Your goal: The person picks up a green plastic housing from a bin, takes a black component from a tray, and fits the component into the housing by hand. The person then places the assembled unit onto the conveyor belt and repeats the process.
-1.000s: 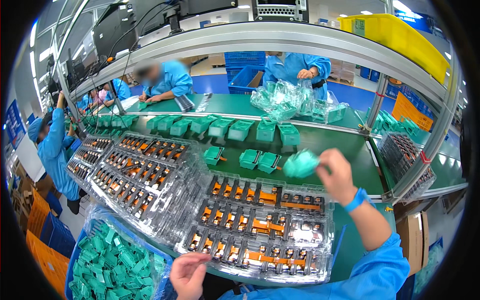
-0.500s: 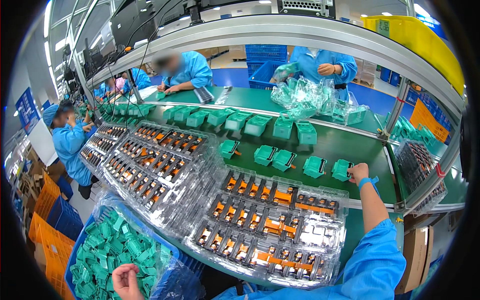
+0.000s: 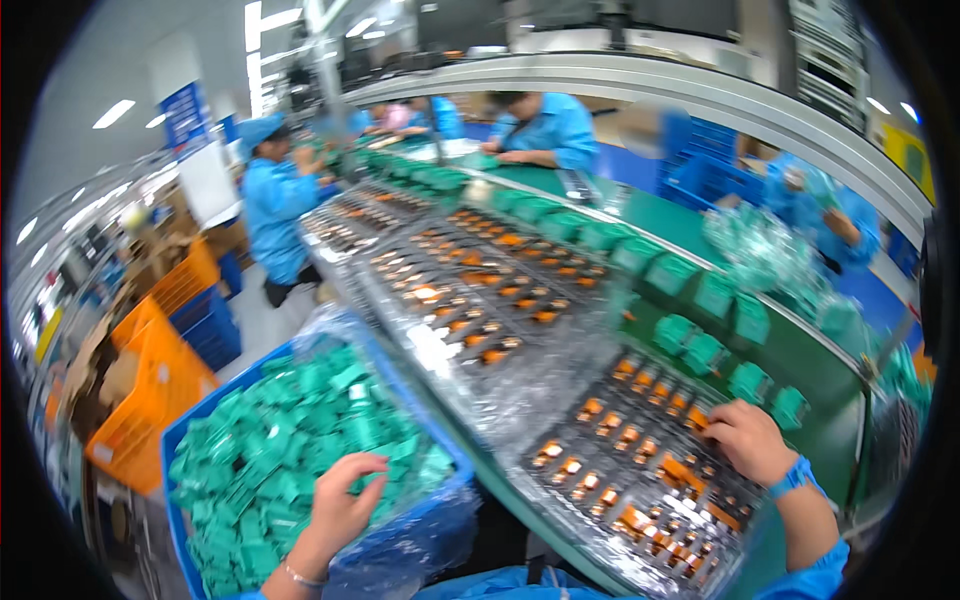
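My right hand (image 3: 752, 440) is over the far right part of a clear plastic tray (image 3: 530, 455) with several rows of black, orange and copper-coloured parts (image 3: 628, 437). Its fingers are bent down and drawn together at one of the parts, and blur hides what is between them. Just beyond that hand, a green plastic housing (image 3: 790, 408) sits on the green work surface, with more housings (image 3: 703, 352) in a line to its left. My left hand (image 3: 345, 505) hangs above a blue bin (image 3: 455, 455) of loose green housings (image 3: 290, 440). Its thumb and fingers are apart, holding nothing.
More filled trays (image 3: 470, 270) are stacked along the bench to the left. A metal rail (image 3: 600, 70) crosses above. Across the bench, one person (image 3: 550, 130) bends over work and another handles bagged green parts (image 3: 755, 245). Orange crates (image 3: 150, 390) stand at the left.
My view has swung left and is blurred. My right hand has left the green housing at the row's right end and come back to the tray. My left hand has risen further over the bin.
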The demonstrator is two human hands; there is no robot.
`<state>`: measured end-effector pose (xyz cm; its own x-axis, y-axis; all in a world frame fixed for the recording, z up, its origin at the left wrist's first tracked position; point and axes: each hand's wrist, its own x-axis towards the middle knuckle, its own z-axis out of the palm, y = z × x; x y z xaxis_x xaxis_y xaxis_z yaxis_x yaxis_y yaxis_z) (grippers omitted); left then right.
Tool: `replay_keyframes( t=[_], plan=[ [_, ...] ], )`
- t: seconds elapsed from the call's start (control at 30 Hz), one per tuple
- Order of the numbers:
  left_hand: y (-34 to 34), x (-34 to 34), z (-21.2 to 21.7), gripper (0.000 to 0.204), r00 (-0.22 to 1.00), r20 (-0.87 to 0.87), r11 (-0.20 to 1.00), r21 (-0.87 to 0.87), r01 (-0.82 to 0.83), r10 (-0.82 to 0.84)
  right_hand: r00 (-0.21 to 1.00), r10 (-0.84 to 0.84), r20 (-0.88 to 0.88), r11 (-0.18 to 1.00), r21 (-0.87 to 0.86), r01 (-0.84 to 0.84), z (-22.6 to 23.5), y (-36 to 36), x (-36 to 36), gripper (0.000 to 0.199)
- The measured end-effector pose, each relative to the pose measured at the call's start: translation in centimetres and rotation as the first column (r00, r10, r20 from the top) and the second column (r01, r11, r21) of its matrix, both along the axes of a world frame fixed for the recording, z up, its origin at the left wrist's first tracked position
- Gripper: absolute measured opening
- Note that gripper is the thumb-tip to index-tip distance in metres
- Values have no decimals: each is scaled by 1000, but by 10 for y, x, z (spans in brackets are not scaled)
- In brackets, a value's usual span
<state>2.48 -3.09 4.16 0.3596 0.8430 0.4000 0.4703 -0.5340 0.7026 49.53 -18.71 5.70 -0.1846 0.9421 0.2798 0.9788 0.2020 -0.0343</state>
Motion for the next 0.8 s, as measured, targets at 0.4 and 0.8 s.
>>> replay_keyframes(
  t=[0.4, 0.8],
  plan=[
    [134, -227, -2, 30, 679, -327, 748, 175, -640, 657, 364, -162, -917, 891, 22, 454, -9, -7, -3, 17],
    [220, -206, -48, 56, 318, -910, 958, 213, -190, 266, -375, -42, -926, 936, -168, 311, -8, 28, -74, 24]
  ],
)
